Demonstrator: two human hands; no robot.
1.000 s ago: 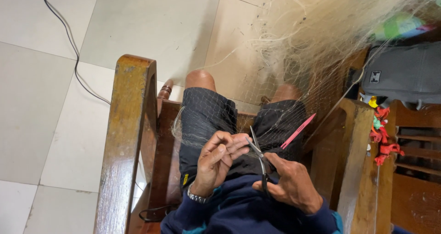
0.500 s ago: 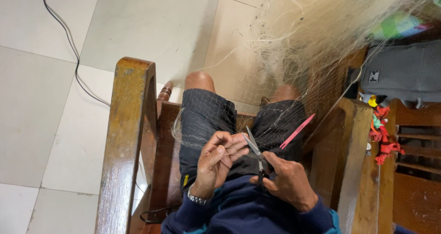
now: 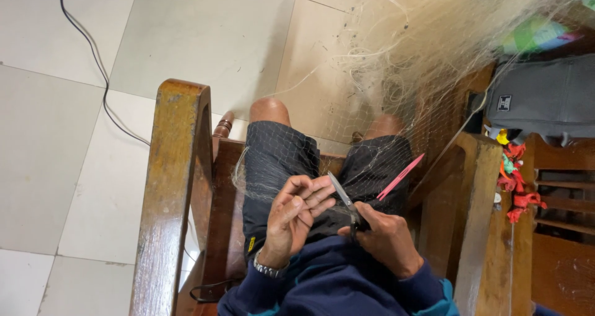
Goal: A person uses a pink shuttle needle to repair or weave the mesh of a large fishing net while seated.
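Scissors have tilted slightly since the earlier frame: the long axis now runs from the 5 o'clock handles to blade tips at 11 o'clock, above the lap. Right hand fingers close around the handles. Left hand fingers pinch fishing net beside the blades.

2 hands: left hand, right hand; 1 scissors; 1 net; 1 pink needle; 1 grey bag.

Soft even daylight, sharp focus
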